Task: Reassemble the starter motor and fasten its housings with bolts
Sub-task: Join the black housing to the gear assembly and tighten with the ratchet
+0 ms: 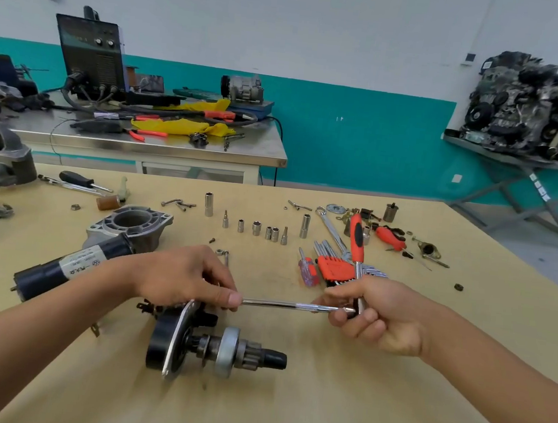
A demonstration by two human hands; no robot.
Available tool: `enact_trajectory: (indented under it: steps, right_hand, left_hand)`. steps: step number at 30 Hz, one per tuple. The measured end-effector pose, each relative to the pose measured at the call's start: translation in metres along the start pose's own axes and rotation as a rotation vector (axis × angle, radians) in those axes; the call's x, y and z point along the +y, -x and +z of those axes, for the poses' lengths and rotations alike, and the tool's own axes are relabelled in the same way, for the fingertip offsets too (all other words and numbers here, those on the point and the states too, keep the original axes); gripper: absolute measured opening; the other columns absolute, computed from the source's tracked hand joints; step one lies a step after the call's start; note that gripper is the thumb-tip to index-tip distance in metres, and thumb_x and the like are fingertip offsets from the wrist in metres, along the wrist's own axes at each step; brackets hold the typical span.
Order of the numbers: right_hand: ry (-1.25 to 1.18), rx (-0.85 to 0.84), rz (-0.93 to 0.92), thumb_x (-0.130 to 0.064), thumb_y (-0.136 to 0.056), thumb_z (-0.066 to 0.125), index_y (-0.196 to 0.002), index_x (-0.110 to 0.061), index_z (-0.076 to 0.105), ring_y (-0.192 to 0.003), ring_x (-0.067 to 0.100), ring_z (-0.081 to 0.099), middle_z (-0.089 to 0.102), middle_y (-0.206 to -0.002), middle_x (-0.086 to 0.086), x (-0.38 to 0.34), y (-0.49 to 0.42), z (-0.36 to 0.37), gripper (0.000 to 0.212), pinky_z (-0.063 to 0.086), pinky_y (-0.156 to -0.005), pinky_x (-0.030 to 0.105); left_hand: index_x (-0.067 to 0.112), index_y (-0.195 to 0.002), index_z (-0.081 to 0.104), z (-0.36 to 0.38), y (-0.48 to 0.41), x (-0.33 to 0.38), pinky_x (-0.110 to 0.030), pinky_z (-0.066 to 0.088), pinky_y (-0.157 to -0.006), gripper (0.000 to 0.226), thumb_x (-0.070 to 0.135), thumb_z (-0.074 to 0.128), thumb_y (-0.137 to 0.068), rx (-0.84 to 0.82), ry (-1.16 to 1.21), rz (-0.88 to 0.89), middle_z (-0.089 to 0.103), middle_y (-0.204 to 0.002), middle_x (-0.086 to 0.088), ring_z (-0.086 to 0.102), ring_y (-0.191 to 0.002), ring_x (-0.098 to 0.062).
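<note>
Two hands share one bar (288,304): left hand (178,273) pinches its left end, right hand (377,313) grips the ratchet (357,243) at its right end. Motor (208,345) lies just below, toward the desk's (318,415) near edge; sockets (257,228) and hex keys (335,267) lie behind.

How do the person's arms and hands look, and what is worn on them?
The left forearm and the right forearm are bare as far as the frame edge; no sleeve shows. The left hand and the right hand wear no gloves, and no watch, ring or bracelet is visible.
</note>
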State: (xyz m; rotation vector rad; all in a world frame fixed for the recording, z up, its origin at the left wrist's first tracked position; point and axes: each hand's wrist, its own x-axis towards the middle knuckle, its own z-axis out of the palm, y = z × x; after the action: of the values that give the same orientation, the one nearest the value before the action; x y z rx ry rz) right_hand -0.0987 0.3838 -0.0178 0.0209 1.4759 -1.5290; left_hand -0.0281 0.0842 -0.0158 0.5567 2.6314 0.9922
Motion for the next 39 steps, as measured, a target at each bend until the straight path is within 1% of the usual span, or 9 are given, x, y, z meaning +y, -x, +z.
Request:
enact_trajectory:
  steps: [5, 9, 16, 18, 22, 24, 30, 32, 39]
  right_hand:
    - [0.785, 0.185, -0.698, -0.048, -0.101, 0.049, -0.1, -0.022, 0.074, -0.049, 0.009, 0.05, 0.067, -0.068, 0.003, 0.023, -0.014, -0.015, 0.036, 0.044, -0.048, 0.02]
    - [1.407, 0.249, -1.352, -0.033, -0.103, 0.05, -0.104, -0.004, 0.074, -0.076, 0.001, 0.058, 0.069, -0.084, -0.004, 0.027, -0.022, -0.031, 0.038, 0.05, -0.073, 0.02]
    - [0.291, 0.235, -0.164, -0.037, -0.102, 0.052, -0.089, -0.006, 0.068, -0.034, 0.007, 0.035, 0.057, -0.055, 0.007, -0.002, -0.004, 0.004, 0.037, 0.028, -0.03, 0.017]
    - [0.368, 0.216, -0.236, -0.037, -0.102, 0.053, -0.09, -0.007, 0.069, -0.036, 0.009, 0.038, 0.06, -0.056, 0.008, -0.002, 0.0, 0.005, 0.037, 0.033, -0.033, 0.019]
    - [1.367, 0.335, -1.148, -0.033, -0.098, 0.061, -0.097, -0.012, 0.075, -0.067, 0.012, 0.061, 0.071, -0.078, -0.002, 0.021, -0.001, -0.014, 0.025, 0.05, -0.065, 0.025]
    - [1.581, 0.322, -1.299, -0.033, -0.096, 0.065, -0.11, -0.015, 0.074, -0.079, 0.004, 0.06, 0.072, -0.093, -0.006, 0.024, -0.003, -0.025, 0.025, 0.047, -0.073, 0.017]
    - [0.272, 0.238, -0.183, -0.037, -0.099, 0.057, -0.086, -0.009, 0.069, -0.038, 0.011, 0.049, 0.063, -0.059, 0.005, 0.011, 0.005, 0.012, 0.034, 0.036, -0.034, 0.018]
    - [0.167, 0.205, -0.098, -0.035, -0.1, 0.055, -0.088, -0.009, 0.068, -0.035, 0.008, 0.042, 0.06, -0.058, 0.007, 0.01, 0.006, 0.015, 0.032, 0.032, -0.031, 0.016]
    - [1.474, 0.315, -1.252, -0.035, -0.095, 0.065, -0.103, -0.021, 0.075, -0.075, -0.006, 0.054, 0.071, -0.086, -0.011, 0.036, 0.0, -0.018, 0.019, 0.045, -0.073, 0.011]
  left_hand:
    - [0.025, -0.076, 0.074, 0.002, 0.004, 0.003, -0.022, 0.044, -0.067, 0.025, 0.033, 0.061, -0.095, -0.007, 0.079, 0.029, 0.062, -0.066, 0.011, 0.056, -0.066, -0.003]
    - [0.032, -0.071, 0.071, 0.004, 0.003, 0.005, -0.022, 0.043, -0.066, 0.027, 0.036, 0.059, -0.095, 0.0, 0.089, 0.036, 0.058, -0.064, 0.013, 0.053, -0.063, -0.004]
    - [0.013, -0.083, 0.079, 0.003, 0.001, 0.003, -0.021, 0.046, -0.065, 0.021, 0.033, 0.073, -0.086, 0.018, 0.136, 0.047, 0.068, -0.071, -0.001, 0.058, -0.067, -0.008]
    - [0.016, -0.077, 0.077, 0.003, 0.002, 0.003, -0.022, 0.044, -0.063, 0.021, 0.034, 0.072, -0.087, 0.015, 0.146, 0.052, 0.064, -0.066, 0.004, 0.054, -0.064, -0.008]
    - [0.027, -0.064, 0.069, 0.004, 0.004, 0.005, -0.019, 0.04, -0.061, 0.03, 0.031, 0.065, -0.094, -0.006, 0.124, 0.069, 0.055, -0.06, 0.01, 0.048, -0.059, -0.006]
    - [0.032, -0.061, 0.068, 0.003, 0.004, 0.006, -0.018, 0.04, -0.061, 0.034, 0.03, 0.064, -0.095, -0.002, 0.124, 0.074, 0.054, -0.059, 0.011, 0.048, -0.058, -0.005]
    - [0.028, -0.069, 0.076, 0.005, 0.004, 0.005, -0.024, 0.045, -0.064, 0.024, 0.047, 0.074, -0.084, 0.022, 0.137, 0.068, 0.065, -0.064, 0.005, 0.057, -0.063, -0.008]
    - [0.019, -0.077, 0.079, 0.004, 0.004, 0.004, -0.026, 0.048, -0.066, 0.025, 0.043, 0.078, -0.082, 0.035, 0.141, 0.072, 0.069, -0.07, -0.001, 0.061, -0.067, -0.012]
    - [0.032, -0.063, 0.072, 0.003, 0.003, 0.003, -0.016, 0.042, -0.06, 0.03, 0.03, 0.066, -0.092, 0.017, 0.144, 0.065, 0.06, -0.059, 0.011, 0.053, -0.058, -0.002]
